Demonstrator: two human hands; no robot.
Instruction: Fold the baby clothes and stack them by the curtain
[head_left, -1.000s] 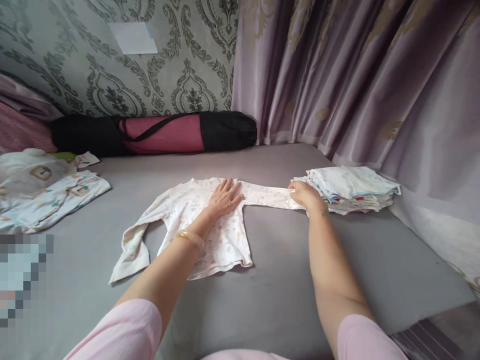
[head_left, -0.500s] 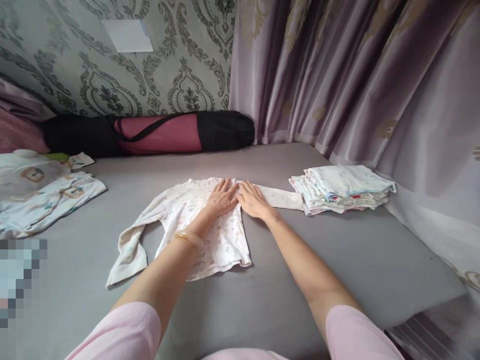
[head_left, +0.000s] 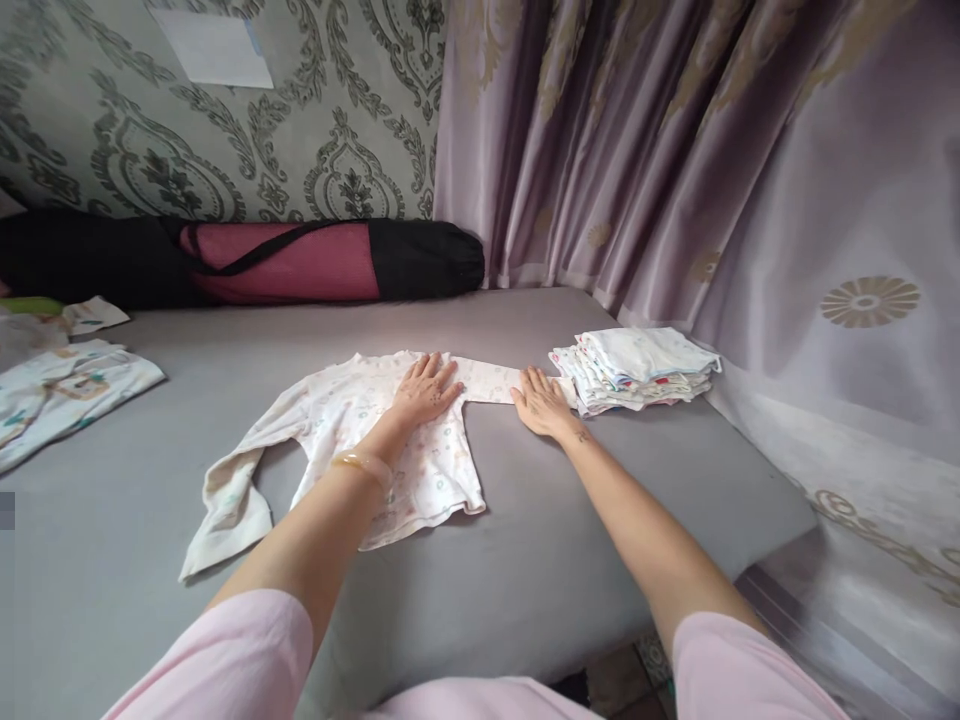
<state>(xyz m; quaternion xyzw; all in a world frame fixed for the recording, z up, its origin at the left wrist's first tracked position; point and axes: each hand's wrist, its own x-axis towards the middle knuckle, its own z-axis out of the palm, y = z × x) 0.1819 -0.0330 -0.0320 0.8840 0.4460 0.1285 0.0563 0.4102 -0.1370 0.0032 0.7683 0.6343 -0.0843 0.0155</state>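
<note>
Clock positions are read from the middle of the shirt (head_left: 367, 395), with 12 pointing away from the person.

The shirt lies spread on the grey sheet (head_left: 540, 520), neckline toward 12. Its far sleeve (head_left: 487, 380) runs out straight between 2 and 3; the near sleeve (head_left: 229, 500) is bent and creased, ending at 8.

Left hand (head_left: 427, 390): palm down on the shirt at about 1, below the shoulder, fingers extended and somewhat spread, laid on the cloth. A pale bangle (head_left: 364, 462) circles that wrist.

Right hand (head_left: 543, 402): flat across the far sleeve near its cuff, fingers straight. How hard either hand presses cannot be determined.

A stack (head_left: 645, 365) of folded cloths sits between 2 and 3, right by the cuff; contact cannot be confirmed. Other clothes (head_left: 82, 385) lie just past 9. A long bag (head_left: 281, 262), black and red, extends from 10 to 1, beneath the patterned wall (head_left: 292, 150).
</note>
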